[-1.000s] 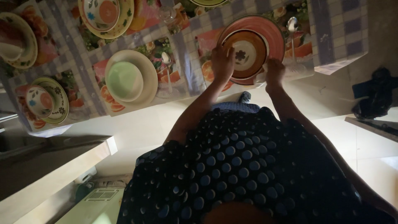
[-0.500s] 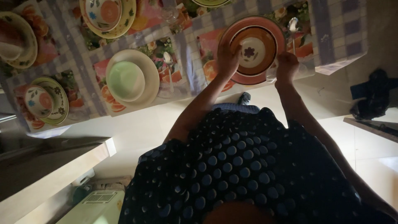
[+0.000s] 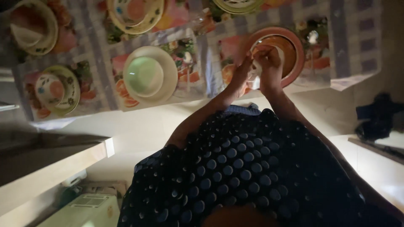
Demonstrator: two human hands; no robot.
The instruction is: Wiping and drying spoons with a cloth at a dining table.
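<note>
A pink-rimmed plate (image 3: 298,46) with a brown bowl (image 3: 288,49) on it stands near the table's near edge on a checked, flowered cloth (image 3: 345,46). My left hand (image 3: 240,76) and my right hand (image 3: 270,67) meet over the plate's left part, fingers curled together. Between them shows a small white thing (image 3: 253,72); its kind is too dim to tell. My forearms reach up from my dark dotted garment (image 3: 235,176).
Other settings lie on the cloth: a cream plate with a green bowl (image 3: 144,75), a flowered plate with a cup (image 3: 54,89), and stacked plates (image 3: 134,12) farther back. A pale counter (image 3: 50,162) is at left, a dark bundle (image 3: 378,115) at right.
My hands were on either side of the pink-rimmed plate. They have come together over its left part, now closed around a small white thing.
</note>
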